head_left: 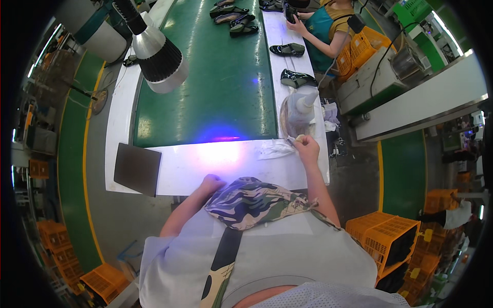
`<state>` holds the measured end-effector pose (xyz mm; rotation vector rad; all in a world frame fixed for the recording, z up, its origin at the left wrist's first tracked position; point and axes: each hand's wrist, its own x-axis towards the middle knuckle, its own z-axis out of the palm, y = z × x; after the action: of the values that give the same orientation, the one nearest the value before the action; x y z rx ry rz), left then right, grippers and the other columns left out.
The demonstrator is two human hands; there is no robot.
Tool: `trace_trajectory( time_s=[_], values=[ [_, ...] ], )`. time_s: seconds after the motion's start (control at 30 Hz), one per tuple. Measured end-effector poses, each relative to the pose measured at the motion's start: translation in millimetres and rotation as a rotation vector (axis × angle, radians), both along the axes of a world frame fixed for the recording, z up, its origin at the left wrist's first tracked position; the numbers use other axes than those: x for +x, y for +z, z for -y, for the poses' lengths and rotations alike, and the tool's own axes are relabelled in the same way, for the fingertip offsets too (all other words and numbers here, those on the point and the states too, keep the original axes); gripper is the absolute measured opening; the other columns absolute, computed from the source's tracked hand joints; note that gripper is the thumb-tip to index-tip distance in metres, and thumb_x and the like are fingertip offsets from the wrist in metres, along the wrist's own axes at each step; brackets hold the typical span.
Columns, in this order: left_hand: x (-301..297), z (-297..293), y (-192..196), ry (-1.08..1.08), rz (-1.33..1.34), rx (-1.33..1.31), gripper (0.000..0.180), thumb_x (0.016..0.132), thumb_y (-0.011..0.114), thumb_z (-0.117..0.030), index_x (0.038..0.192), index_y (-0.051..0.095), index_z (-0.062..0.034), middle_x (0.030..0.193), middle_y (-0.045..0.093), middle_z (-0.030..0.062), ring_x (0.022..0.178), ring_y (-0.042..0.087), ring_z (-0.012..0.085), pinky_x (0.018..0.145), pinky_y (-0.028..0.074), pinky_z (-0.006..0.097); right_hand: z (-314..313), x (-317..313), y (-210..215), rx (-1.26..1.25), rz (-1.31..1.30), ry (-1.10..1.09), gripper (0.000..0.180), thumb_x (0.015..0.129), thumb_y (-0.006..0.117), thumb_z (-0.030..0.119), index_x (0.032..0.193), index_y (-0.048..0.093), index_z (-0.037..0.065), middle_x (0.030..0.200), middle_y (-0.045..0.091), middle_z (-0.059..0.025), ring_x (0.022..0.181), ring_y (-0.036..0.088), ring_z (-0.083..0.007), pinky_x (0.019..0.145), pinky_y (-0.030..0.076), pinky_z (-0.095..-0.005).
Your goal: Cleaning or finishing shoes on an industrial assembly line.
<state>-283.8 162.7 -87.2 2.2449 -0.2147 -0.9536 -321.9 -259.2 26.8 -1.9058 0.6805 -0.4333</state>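
In the head view, our only one, we see our right hand (pixel 307 149) at the right side of the white table (pixel 179 172), thumb and fingers drawn together in what looks like a pinch on the white cloth (pixel 276 150). The fingertips are too small to show how much fabric they have. Our left hand (pixel 211 183) is by the near edge, loosely curled; we cannot tell whether its fingers press together, and we see nothing in it.

The cloth lies on the near strip of the table, right of the bright glow (pixel 218 154) and near the clear bottle (pixel 299 114), which stands on its far side. The black and silver lamp (pixel 160 61) hangs to the far left, and a dark square board (pixel 137 169) lies at the left. Farther along the right side are a glossy black shoe (pixel 298 78) and a co-worker (pixel 328 36).

To handle the cloth well, we would judge it best to take a firm fold between thumb and fingers, gather the loose part into the palm, and keep the wrist clear of the bottle.

The cloth's long axis runs roughly left to right, its right end toward our right hand; being crumpled, it has no clear front.
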Motion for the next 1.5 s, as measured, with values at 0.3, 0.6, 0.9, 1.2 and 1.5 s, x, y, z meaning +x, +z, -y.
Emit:
trace_trajectory(
  time_s=[0.3, 0.6, 0.9, 1.2, 1.5],
  values=[
    [7.1, -3.1, 10.5, 0.083, -0.169, -0.065, 0.03, 0.075, 0.076, -0.03, 0.069, 0.072, -0.0011, 0.056, 0.061, 0.0036, 0.05, 0.054, 0.012, 0.05, 0.044, 0.031, -7.8, 15.1, -2.2, 0.062, -0.003, 0.064, 0.014, 0.074, 0.076, 0.007, 0.08, 0.065, 0.002, 0.073, 0.065, -0.0009, 0.066, 0.056, -0.0059, 0.061, 0.046, -0.0225],
    [1.7, -2.3, -5.3, 0.177, -0.23, -0.101, 0.026, 0.076, 0.075, -0.025, 0.066, 0.07, -0.0021, 0.056, 0.062, 0.0053, 0.047, 0.056, 0.0135, 0.047, 0.045, 0.03, 5.5, 15.1, -3.9, 0.036, 0.028, 0.107, 0.014, 0.074, 0.076, 0.007, 0.08, 0.065, 0.001, 0.074, 0.066, -0.0022, 0.066, 0.058, -0.0069, 0.062, 0.048, -0.0239],
    [0.2, 7.0, 11.1, 0.243, -0.288, -0.104, 0.024, 0.079, 0.073, -0.022, 0.07, 0.069, -0.0002, 0.06, 0.066, 0.0098, 0.046, 0.06, 0.0175, 0.045, 0.05, 0.031, 10.1, 15.4, 1.1, 0.003, -0.007, 0.101, 0.014, 0.072, 0.077, 0.009, 0.078, 0.066, 0.003, 0.07, 0.065, -0.0027, 0.064, 0.058, -0.0093, 0.061, 0.049, -0.0262],
    [-0.9, 7.6, 16.1, 0.284, -0.316, -0.116, 0.025, 0.079, 0.073, -0.021, 0.068, 0.068, 0.0003, 0.058, 0.065, 0.01, 0.044, 0.059, 0.0174, 0.043, 0.049, 0.03, 16.3, 16.4, 1.2, 0.042, -0.029, 0.114, 0.014, 0.071, 0.077, 0.009, 0.077, 0.066, 0.003, 0.071, 0.066, -0.0032, 0.064, 0.06, -0.0104, 0.062, 0.049, -0.0271],
    [-2.3, 6.8, 8.6, 0.283, -0.297, -0.139, 0.024, 0.079, 0.073, -0.021, 0.068, 0.067, 0.0, 0.058, 0.064, 0.0101, 0.043, 0.058, 0.0173, 0.041, 0.048, 0.03, 12.4, 20.8, -6.3, 0.058, -0.047, 0.133, 0.015, 0.072, 0.078, 0.01, 0.077, 0.065, 0.003, 0.071, 0.065, -0.0027, 0.064, 0.059, -0.0101, 0.062, 0.049, -0.027]
  ],
)
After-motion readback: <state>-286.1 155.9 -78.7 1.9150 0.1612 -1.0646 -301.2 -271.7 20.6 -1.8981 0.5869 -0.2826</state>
